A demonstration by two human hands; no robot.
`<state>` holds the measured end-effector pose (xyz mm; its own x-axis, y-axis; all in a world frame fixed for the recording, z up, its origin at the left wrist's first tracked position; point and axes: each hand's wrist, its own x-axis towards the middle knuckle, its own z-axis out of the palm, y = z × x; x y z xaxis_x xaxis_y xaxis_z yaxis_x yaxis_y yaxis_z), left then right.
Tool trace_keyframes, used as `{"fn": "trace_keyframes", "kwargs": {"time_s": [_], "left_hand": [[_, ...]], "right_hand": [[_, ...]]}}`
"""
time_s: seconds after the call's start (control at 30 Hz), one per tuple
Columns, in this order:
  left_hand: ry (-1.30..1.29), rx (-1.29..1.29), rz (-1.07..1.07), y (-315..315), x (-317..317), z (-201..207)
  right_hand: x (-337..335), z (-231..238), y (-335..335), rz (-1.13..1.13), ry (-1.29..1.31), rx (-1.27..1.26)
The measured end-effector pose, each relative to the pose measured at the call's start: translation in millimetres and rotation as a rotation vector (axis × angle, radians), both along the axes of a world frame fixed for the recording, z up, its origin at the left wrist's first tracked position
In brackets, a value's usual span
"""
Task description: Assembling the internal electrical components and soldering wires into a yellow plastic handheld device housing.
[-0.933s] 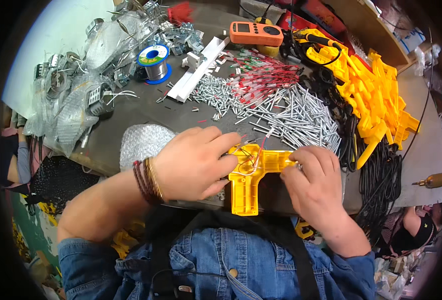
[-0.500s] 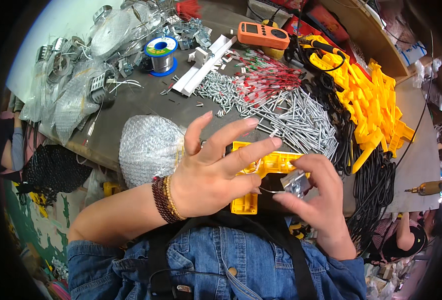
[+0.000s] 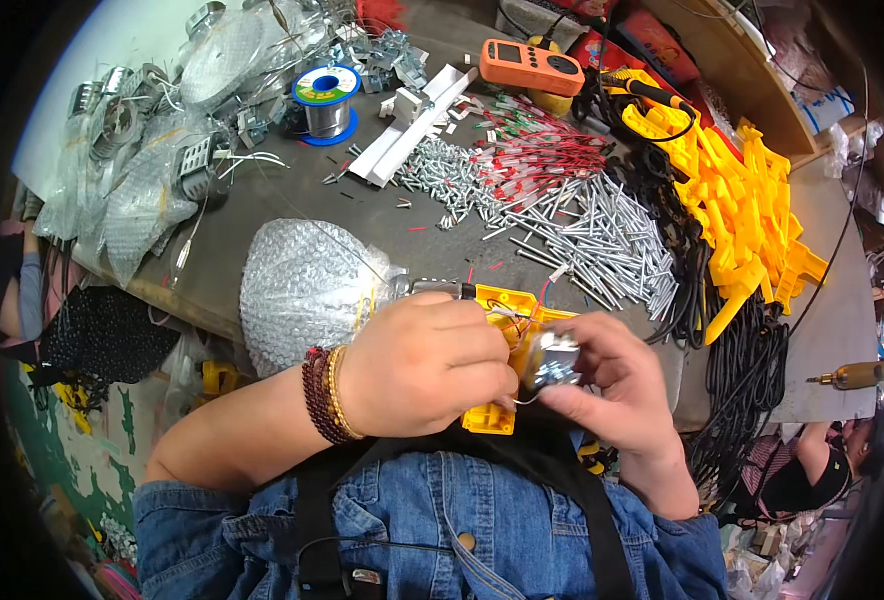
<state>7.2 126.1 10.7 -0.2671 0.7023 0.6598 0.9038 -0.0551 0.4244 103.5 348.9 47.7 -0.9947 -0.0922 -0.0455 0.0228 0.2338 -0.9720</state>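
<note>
A yellow plastic housing (image 3: pixel 489 419), partly hidden by both hands, lies in front of me with thin wires inside it. The bubble-wrapped bundle (image 3: pixel 302 285) beside it ends in a dark neck at the housing's left end. My right hand (image 3: pixel 624 385) grips a small shiny metal part (image 3: pixel 554 360) over the housing, between thumb and fingers. From that part a thin light wire (image 3: pixel 528 401) runs to the fingertips of my left hand (image 3: pixel 424 368), which is closed and seems to pinch it. The left hand's fingers mostly hide the pinch.
Beyond the hands lie loose screws (image 3: pixel 602 240), red-wired parts (image 3: pixel 542 155) and a white channel (image 3: pixel 412 125). A solder spool (image 3: pixel 327 120) and an orange meter (image 3: pixel 530 68) stand farther back. Yellow housings (image 3: pixel 742 200) and black cables (image 3: pixel 752 390) fill the right, bubble-wrapped metal parts (image 3: pixel 152 190) the left.
My left hand has gone from spread fingers to closed, drawing down toward the light wire. My right hand has shifted slightly left and turned the metal part.
</note>
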Motion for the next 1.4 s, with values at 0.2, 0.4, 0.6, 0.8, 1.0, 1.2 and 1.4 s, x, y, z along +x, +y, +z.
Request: {"fn": "trace_keyframes", "kwargs": {"time_s": [0.2, 0.4, 0.6, 0.8, 1.0, 1.2, 1.4], "left_hand": [[-0.144, 0.041, -0.121, -3.3, -13.3, -2.8], [-0.121, -0.012, -0.089, -0.8, -12.1, 1.5], [-0.130, -0.013, -0.086, 4.0, -11.4, 2.3], [-0.161, -0.038, -0.140, 0.9, -14.5, 2.7], [-0.149, -0.065, -0.128, -0.4, -14.3, 3.3], [-0.169, -0.063, -0.132, -1.1, -13.0, 4.6], [-0.141, -0.035, -0.137, -0.5, -14.6, 5.2]], "right_hand": [[-7.4, -2.4, -19.3, 0.191, 0.065, 0.485], [-7.5, -16.1, -18.0, 0.103, 0.143, 0.467], [-7.9, -33.3, -6.3, 0.069, 0.317, 0.274], [-9.2, -29.7, -7.7, 0.154, 0.308, 0.264], [-13.6, -21.5, -10.2, 0.192, 0.360, 0.462], [-14.6, -15.9, -2.9, 0.251, 0.336, 0.367], [-11.9, -17.2, -5.2, 0.242, 0.401, 0.482]]}}
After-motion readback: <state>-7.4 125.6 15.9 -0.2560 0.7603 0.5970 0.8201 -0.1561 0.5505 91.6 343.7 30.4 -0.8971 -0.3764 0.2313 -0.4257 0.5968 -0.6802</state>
